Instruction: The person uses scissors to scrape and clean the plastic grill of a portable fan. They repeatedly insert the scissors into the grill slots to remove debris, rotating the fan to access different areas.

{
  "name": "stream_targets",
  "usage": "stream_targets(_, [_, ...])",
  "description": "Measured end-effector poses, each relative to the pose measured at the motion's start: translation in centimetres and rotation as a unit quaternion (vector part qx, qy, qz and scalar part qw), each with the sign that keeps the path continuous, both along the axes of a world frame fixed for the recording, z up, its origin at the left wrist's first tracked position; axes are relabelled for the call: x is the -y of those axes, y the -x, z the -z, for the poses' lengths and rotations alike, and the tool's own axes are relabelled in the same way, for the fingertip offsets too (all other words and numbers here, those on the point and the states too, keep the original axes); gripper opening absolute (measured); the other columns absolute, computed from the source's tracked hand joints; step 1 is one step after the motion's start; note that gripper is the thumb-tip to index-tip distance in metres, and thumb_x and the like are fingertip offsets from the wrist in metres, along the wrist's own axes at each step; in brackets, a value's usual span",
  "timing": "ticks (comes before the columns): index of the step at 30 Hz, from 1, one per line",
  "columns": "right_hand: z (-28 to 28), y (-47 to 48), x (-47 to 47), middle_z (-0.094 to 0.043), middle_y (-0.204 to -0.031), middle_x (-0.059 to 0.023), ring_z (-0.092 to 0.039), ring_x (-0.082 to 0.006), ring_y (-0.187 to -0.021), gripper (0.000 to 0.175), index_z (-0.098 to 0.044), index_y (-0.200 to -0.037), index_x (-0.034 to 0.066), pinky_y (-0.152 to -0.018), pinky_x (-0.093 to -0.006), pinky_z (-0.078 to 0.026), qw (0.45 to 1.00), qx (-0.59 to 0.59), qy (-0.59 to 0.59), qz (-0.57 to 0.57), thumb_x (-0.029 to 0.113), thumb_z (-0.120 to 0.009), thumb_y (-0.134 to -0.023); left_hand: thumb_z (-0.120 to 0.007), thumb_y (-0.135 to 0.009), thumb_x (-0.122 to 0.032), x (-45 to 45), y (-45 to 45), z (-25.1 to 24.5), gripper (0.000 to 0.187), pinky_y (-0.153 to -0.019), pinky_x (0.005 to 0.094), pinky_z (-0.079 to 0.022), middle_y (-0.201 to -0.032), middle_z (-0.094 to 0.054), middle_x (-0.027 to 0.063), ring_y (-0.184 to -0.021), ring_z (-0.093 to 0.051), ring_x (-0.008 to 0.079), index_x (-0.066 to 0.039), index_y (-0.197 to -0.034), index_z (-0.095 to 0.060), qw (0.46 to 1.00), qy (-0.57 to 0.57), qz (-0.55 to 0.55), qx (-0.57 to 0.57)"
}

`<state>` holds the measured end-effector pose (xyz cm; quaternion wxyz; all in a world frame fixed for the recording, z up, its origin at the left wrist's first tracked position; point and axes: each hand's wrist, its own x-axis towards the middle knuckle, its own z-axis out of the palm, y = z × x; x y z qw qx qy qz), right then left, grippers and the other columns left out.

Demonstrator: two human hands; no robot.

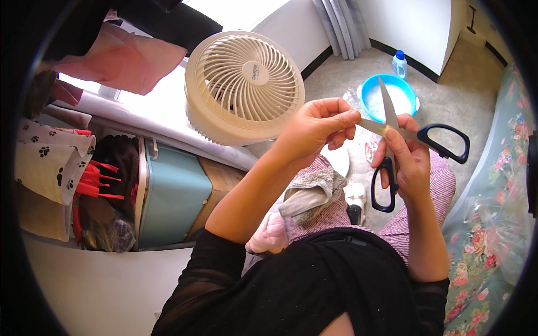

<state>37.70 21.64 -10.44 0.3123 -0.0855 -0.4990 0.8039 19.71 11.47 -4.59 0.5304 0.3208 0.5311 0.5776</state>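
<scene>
A pair of scissors (388, 103) with black handles is spread wide, its blades apart. My right hand (403, 157) grips it around the pivot, thumb on top. The thumb and forefinger of my left hand (330, 122) are pinched at the tip of the lower blade; whether anything thin lies between them cannot be told. Below my left forearm, a grey cloth (321, 193) lies on my lap beside a bundled pink cloth (269, 235).
A large beige fan (246, 86) stands close beyond my left arm. On the floor are a blue basin (388, 80) and a blue-capped bottle (399, 65). To the left is a blue-green storage box (172, 193) among clothes; a floral cover (479, 243) lies on the right.
</scene>
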Motion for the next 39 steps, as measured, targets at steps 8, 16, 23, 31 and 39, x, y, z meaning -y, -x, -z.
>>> stream_targets(8, [4.8,-4.1,-1.9,-0.064,-0.067,-0.0090,-0.045,-0.0087,-0.037,0.020,-0.049,-0.111,0.0033,-0.035,-0.0193,-0.034,0.988,0.061,0.054,0.135,0.022,-0.052,-0.106,-0.069,-0.096,-0.017,-4.8,2.0,7.7,0.017,-0.050,0.0209,-0.036,-0.072,-0.064,0.0023,-0.054,-0.048,0.0054,-0.001,-0.091,-0.065,0.991,0.113,-0.005,-0.072])
stream_targets(16, [8.2,-8.1,-3.1,-0.061,-0.069,-0.0099,-0.044,-0.0091,-0.039,0.021,-0.047,-0.120,0.0018,-0.035,-0.0184,-0.036,0.968,0.101,0.084,0.215,0.018,-0.047,-0.107,-0.070,-0.093,-0.019,-12.3,3.2,17.9,0.035,-0.071,0.0295,-0.056,-0.100,-0.073,0.0166,-0.080,-0.070,0.0181,0.005,-0.118,-0.069,0.947,0.216,0.001,-0.238])
stream_targets(23, [8.3,-8.7,-3.1,-0.063,-0.070,-0.0102,-0.047,-0.0097,-0.042,0.029,-0.047,-0.121,-0.0031,-0.037,-0.0202,-0.038,0.965,0.121,0.069,0.224,0.022,-0.051,-0.106,-0.074,-0.090,-0.039,-13.5,2.5,18.5,0.064,-0.098,0.0410,-0.050,-0.129,-0.065,0.0216,-0.119,-0.063,0.0324,-0.002,-0.140,-0.058,0.885,0.250,-0.037,-0.390])
stream_targets(31, [6.8,-6.9,-1.8,-0.064,-0.070,-0.0103,-0.047,-0.0095,-0.042,0.025,-0.047,-0.117,-0.0009,-0.038,-0.0205,-0.038,0.974,0.114,0.040,0.193,0.021,-0.052,-0.105,-0.075,-0.086,-0.016,-3.9,1.1,4.2,0.040,-0.104,0.0444,-0.045,-0.135,-0.059,0.0185,-0.126,-0.056,0.0375,-0.003,-0.123,-0.066,0.708,-0.224,-0.064,-0.667])
stream_targets(39, [0.1,2.1,2.8,-0.064,-0.069,-0.0069,-0.047,-0.0067,-0.041,0.014,-0.050,-0.114,0.0052,-0.038,-0.0198,-0.037,0.994,0.037,-0.027,0.104,0.016,-0.052,-0.105,-0.068,-0.097,-0.023,5.3,13.5,-11.6,0.031,-0.099,0.0344,-0.044,-0.121,-0.067,0.0073,-0.113,-0.058,0.0167,-0.002,-0.121,-0.068,0.702,-0.176,-0.343,-0.599])
